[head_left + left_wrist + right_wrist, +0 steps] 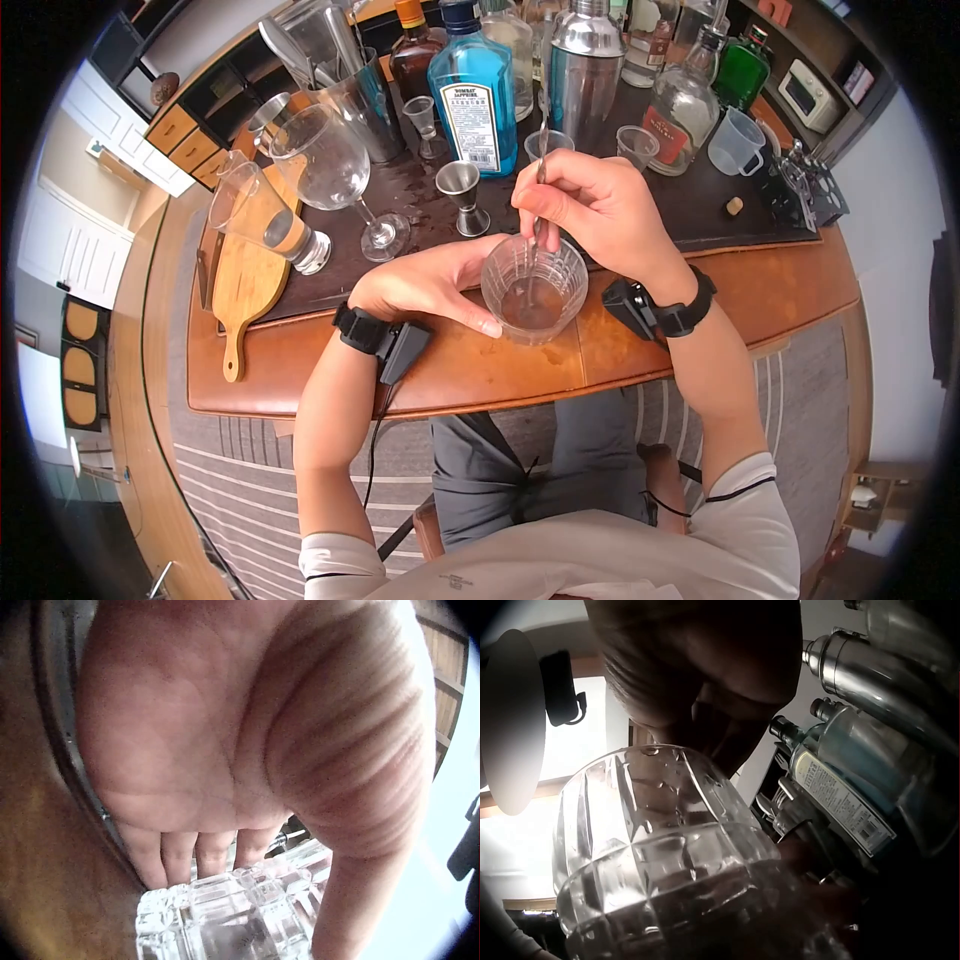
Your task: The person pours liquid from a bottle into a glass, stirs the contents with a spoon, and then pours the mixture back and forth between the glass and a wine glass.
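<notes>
A cut-glass tumbler stands at the front of the table, some clear liquid low inside. The left hand curves round its left side, thumb toward the front; in the left wrist view the fingers reach behind the glass. Above the rim, the right hand pinches a thin twisted metal bar spoon, whose lower end is down in the glass. In the right wrist view the right hand is dark over the glass, and the spoon cannot be made out.
Behind the glass stand a steel jigger, a blue bottle, a shaker and several more bottles. A stemmed glass, a tall glass and a wooden board are at left. A cork lies right.
</notes>
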The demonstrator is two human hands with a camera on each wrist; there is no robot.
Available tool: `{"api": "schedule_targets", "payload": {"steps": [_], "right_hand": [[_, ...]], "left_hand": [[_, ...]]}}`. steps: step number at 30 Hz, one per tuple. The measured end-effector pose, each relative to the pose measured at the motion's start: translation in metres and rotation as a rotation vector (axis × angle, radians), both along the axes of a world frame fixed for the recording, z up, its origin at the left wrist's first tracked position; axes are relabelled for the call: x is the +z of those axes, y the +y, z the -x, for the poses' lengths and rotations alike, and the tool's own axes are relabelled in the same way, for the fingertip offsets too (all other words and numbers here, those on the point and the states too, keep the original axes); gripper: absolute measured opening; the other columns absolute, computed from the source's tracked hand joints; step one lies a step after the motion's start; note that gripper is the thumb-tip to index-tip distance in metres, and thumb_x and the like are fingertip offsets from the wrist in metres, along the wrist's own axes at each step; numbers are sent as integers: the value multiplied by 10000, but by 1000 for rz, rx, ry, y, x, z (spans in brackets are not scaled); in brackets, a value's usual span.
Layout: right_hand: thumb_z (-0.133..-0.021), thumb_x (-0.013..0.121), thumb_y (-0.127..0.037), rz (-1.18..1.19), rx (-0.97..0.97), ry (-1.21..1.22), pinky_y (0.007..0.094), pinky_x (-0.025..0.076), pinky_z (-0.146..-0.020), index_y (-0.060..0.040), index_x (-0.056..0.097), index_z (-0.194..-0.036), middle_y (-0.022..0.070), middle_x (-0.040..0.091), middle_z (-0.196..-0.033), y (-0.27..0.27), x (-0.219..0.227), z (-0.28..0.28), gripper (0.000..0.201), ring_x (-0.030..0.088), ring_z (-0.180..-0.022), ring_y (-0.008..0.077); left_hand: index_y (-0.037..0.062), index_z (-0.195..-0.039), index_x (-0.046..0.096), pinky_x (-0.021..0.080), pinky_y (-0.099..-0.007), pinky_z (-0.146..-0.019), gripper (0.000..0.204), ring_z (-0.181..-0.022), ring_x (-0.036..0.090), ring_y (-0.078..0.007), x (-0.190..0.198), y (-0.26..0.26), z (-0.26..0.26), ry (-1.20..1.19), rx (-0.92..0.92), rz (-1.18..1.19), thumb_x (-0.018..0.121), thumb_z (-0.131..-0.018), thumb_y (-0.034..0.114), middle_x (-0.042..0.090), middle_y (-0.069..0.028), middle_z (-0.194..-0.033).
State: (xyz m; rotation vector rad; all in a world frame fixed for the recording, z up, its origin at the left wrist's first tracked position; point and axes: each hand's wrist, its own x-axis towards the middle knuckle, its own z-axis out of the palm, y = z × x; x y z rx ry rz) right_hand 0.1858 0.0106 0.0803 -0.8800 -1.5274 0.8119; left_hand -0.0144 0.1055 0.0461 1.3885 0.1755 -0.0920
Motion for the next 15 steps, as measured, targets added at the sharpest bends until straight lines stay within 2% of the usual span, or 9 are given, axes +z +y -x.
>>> {"api": "schedule_targets", "payload": {"steps": [2,6,9,11,15], "right_hand": [[-946,645,-133,-4,-57,-108,210,464,-525,1,674,-929,28,657,-701,-1,3,-3,138,586,-574,53],[-947,640,-122,-36,-92,-76,210,459,-517,2,673,-926,27,661,-704,3,-3,-4,130,584,-569,53],[-946,642,-123,-58,-85,-20,209,450,-513,2,671,-925,26,661,-703,5,-6,0,130,576,-565,52],[-945,644,-123,-16,2,37,208,450,-513,2,672,-926,24,661,-700,4,-6,3,130,573,-566,50],[-944,647,-129,65,24,-38,205,460,-521,4,676,-926,25,661,-698,-2,4,-2,138,580,-576,52]], "left_hand": [[7,-1463,306,314,-349,-1126,977,-1302,411,-144,-1,0,0,-4,3,-2,875,-670,54,436,-47,-1424],[10,-1453,318,325,-347,-1117,955,-1294,416,-139,-1,0,-1,-22,-3,-1,869,-673,44,442,-41,-1411],[13,-1455,319,326,-347,-1116,961,-1295,416,-139,-3,2,0,-13,-7,-31,871,-668,40,441,-42,-1421],[14,-1455,320,325,-347,-1117,963,-1297,415,-139,-2,2,0,-9,-8,-36,872,-666,41,442,-43,-1423],[16,-1454,322,321,-347,-1120,965,-1305,411,-141,2,-2,0,-5,18,36,874,-663,41,449,-44,-1418]]}}
